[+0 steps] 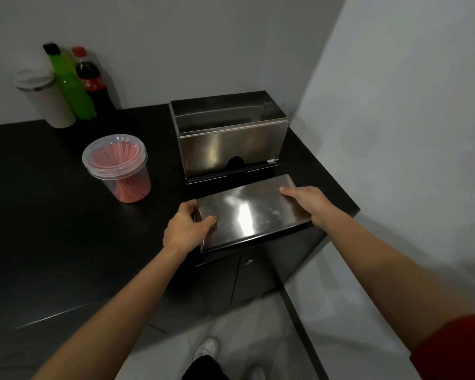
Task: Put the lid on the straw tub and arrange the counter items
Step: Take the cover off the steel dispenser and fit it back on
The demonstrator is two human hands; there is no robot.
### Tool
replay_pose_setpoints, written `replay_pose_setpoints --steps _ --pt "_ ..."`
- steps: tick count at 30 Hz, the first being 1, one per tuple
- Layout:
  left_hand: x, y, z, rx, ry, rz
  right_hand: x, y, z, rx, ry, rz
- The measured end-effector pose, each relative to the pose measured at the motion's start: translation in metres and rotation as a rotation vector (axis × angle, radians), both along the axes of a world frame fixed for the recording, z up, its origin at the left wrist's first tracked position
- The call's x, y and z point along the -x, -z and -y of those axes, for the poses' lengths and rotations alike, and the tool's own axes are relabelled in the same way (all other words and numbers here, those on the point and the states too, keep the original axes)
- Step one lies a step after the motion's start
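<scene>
Grey walls cornered a black tabletop (52, 215). Straw tub (121, 171) sat left of centre on it, clear plastic, packed with red straws, clear lid (113, 153) already on top; whether it was pressed fully home I couldn't tell. So step one looked done or near it.

Just right of the tub stood an open steel dispenser box (228, 135), top uncovered, against the corner. In front of it lay a flat steel cover (247, 212), near the tabletop edge, overhanging slightly. Left hand (184, 229) gripped the cover's left end, thumb on top, fingers curled round the edge. Right hand (310, 202) pressed on the right end, fingers along the top face, grasping it too.

Far back left, well apart: a white tumbler (45, 97), a green bottle (69, 83), a cola bottle (92, 80), clustered against the wall.

Judgement: arranging phase was under way. Cover likely still needed seating on the box; back items untouched.
</scene>
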State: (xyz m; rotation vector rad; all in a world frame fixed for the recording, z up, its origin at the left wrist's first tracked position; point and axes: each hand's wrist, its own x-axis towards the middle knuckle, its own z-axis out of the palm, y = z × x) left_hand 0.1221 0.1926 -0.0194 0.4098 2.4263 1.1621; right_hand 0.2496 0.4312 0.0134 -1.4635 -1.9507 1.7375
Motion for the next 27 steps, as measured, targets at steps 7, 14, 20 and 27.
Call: replay_pose_setpoints --steps 7,14,20,27 --pt "-0.001 0.006 -0.001 -0.087 -0.036 -0.014 -0.012 -0.009 -0.005 0.261 -0.062 -0.200" --pt "-0.002 0.001 -0.004 -0.210 -0.098 -0.028 -0.025 -0.016 -0.004 0.294 -0.097 -0.292" --pt "-0.004 -0.019 -0.009 -0.314 -0.115 -0.018 -0.024 -0.026 -0.007 0.309 -0.062 -0.375" --pt "-0.001 -0.057 -0.013 -0.375 -0.197 -0.207 0.001 -0.057 -0.013 0.105 -0.020 -0.478"
